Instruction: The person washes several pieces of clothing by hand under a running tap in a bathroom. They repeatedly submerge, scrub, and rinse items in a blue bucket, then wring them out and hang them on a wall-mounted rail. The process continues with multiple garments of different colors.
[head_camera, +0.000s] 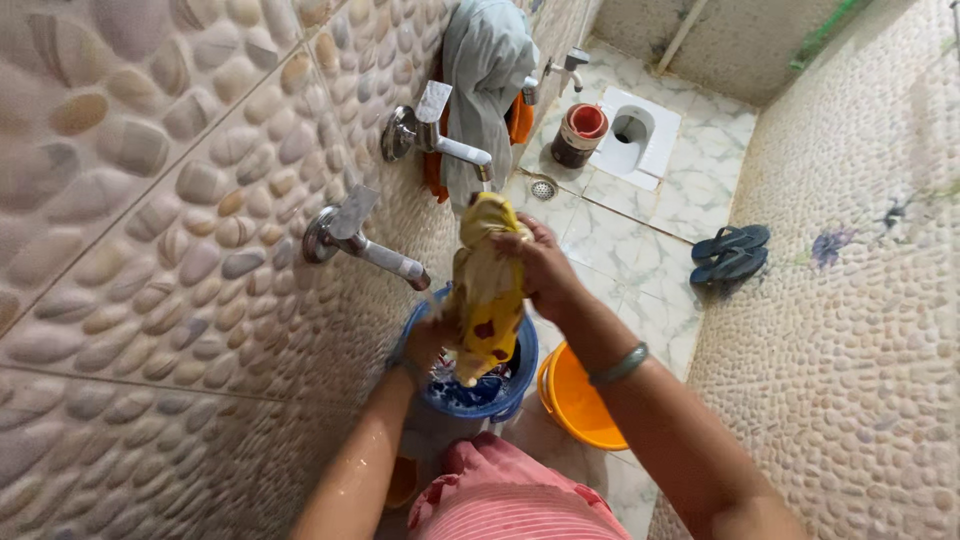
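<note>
Cloth (488, 290): wet, soft, floppy, I think heavy | right hand (545, 268) squeezes its top | left hand (428, 342) pinches its bottom over bucket (525, 375) | grab bunched parts

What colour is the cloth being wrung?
Yellow with red spots; the cloth shows in the head view.

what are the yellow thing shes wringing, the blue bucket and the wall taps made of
Yellow cloth: soft woven fabric, wet-looking, since it twists and sags between both hands. Blue bucket: likely moulded plastic, with a smooth, evenly coloured rim. Wall taps: metal, probably chrome-plated, judging by the shiny silver reflections.
</note>
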